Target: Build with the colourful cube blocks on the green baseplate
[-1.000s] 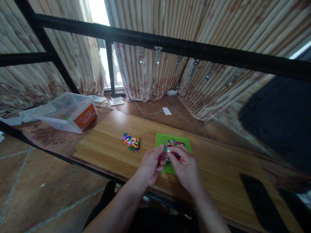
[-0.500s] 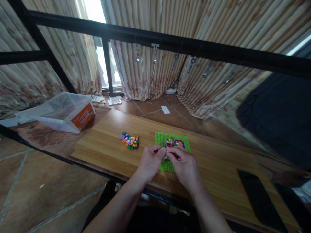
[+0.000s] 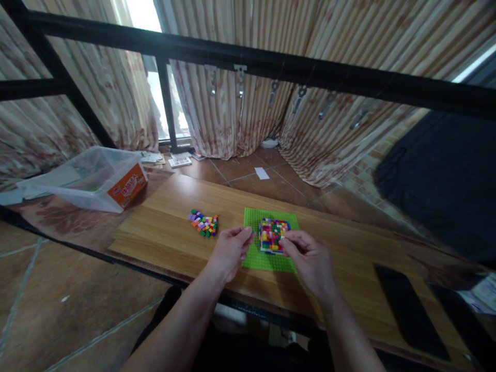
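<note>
Left hand: your left hand [image 3: 228, 250] is over the left edge of the green plate [image 3: 253, 261], thumb and forefinger close together; you cannot tell whether they pinch anything, as the speck of colour at the tips is too small.
Right hand: your right hand [image 3: 310, 258] pinches a small white brick [image 3: 282, 238] between thumb and forefinger, at the right side of the build; whether the brick touches it is unclear.
Build: the many-coloured build [image 3: 271, 232] sits on the green plate, between your hands.
Loose bricks: a pile of bricks [image 3: 204, 224] lies on the table [image 3: 163, 222], left of the plate and apart from it.
Bin: a clear bin [image 3: 96, 181] with an orange label stands beyond the table's left end.
Black slab: a flat slab [image 3: 411, 310] lies at your right.
</note>
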`<state>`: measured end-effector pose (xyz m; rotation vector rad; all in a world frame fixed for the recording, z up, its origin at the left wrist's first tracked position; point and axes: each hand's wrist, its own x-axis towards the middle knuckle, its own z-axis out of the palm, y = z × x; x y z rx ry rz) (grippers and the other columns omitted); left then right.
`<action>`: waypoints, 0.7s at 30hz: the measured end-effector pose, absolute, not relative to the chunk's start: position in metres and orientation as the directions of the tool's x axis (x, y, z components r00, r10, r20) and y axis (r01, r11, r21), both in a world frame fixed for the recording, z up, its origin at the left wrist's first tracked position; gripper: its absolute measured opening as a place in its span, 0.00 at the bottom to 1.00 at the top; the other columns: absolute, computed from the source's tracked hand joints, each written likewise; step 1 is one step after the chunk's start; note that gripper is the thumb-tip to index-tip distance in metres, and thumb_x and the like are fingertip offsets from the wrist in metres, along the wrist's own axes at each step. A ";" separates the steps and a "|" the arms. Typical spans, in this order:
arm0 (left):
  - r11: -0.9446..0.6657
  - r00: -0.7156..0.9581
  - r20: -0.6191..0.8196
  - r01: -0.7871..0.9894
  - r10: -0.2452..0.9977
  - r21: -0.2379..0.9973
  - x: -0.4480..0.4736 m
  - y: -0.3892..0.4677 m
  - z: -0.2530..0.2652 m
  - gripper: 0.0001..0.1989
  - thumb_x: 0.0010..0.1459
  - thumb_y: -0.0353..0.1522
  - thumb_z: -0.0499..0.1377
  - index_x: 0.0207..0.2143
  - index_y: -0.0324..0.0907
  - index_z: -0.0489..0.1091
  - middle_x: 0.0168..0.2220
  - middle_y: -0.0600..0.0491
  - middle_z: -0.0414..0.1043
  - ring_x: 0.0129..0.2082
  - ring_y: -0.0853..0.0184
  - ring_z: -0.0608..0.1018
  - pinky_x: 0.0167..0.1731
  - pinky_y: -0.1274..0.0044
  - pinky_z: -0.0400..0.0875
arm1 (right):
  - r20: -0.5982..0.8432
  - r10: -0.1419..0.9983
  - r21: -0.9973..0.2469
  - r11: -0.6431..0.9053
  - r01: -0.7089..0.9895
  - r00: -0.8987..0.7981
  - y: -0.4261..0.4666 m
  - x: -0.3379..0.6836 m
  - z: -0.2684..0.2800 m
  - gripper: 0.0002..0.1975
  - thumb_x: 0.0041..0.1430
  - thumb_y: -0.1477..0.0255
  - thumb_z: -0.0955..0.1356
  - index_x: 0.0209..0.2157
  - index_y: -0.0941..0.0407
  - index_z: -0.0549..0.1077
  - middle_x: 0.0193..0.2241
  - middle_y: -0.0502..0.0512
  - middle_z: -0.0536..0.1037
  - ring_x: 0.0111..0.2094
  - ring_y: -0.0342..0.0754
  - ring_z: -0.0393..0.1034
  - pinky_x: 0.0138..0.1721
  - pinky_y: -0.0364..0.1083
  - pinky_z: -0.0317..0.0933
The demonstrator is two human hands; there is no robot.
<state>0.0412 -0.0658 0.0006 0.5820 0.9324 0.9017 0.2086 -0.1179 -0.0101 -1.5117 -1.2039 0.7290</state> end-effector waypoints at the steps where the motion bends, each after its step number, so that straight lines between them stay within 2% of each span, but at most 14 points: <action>1: 0.515 0.286 -0.431 -0.397 0.856 0.760 0.041 -0.066 0.000 0.13 0.45 0.35 0.67 0.23 0.36 0.66 0.19 0.60 0.61 0.12 0.83 0.53 0.13 0.83 0.37 | 0.138 0.948 -0.927 0.022 0.375 0.286 -0.119 0.212 -0.012 0.10 0.55 0.62 0.69 0.32 0.54 0.76 0.29 0.52 0.79 0.30 0.47 0.72 0.34 0.47 0.66; 5: 0.518 0.282 -0.437 -0.379 0.854 0.767 0.045 -0.067 -0.003 0.13 0.47 0.35 0.66 0.22 0.37 0.65 0.19 0.60 0.61 0.12 0.83 0.53 0.13 0.83 0.37 | 0.273 0.940 -0.799 0.104 0.592 0.204 -0.118 0.219 -0.024 0.08 0.57 0.64 0.68 0.31 0.52 0.78 0.35 0.54 0.77 0.37 0.50 0.71 0.42 0.51 0.64; 8: 0.514 0.266 -0.441 -0.371 0.857 0.774 0.049 -0.066 -0.007 0.14 0.47 0.36 0.66 0.23 0.37 0.65 0.19 0.60 0.62 0.12 0.83 0.53 0.14 0.83 0.38 | 0.385 0.890 -0.737 0.139 0.661 0.243 -0.112 0.220 -0.034 0.07 0.55 0.64 0.70 0.30 0.50 0.80 0.39 0.55 0.75 0.44 0.52 0.69 0.49 0.55 0.61; 14: 0.522 0.274 -0.448 -0.347 0.851 0.779 0.054 -0.066 -0.011 0.14 0.48 0.37 0.66 0.23 0.37 0.65 0.19 0.59 0.62 0.12 0.83 0.53 0.14 0.83 0.38 | 0.422 0.842 -0.731 0.097 0.676 0.336 -0.104 0.213 -0.050 0.05 0.54 0.63 0.71 0.30 0.47 0.81 0.48 0.54 0.72 0.52 0.55 0.61 0.55 0.61 0.54; 21: 0.530 0.256 -0.466 -0.332 0.847 0.781 0.056 -0.066 -0.013 0.13 0.50 0.35 0.64 0.23 0.37 0.64 0.19 0.60 0.62 0.12 0.83 0.53 0.14 0.82 0.38 | 0.411 0.825 -0.769 0.085 0.634 0.388 -0.100 0.205 -0.061 0.06 0.53 0.62 0.72 0.31 0.47 0.81 0.53 0.54 0.70 0.55 0.55 0.61 0.57 0.62 0.53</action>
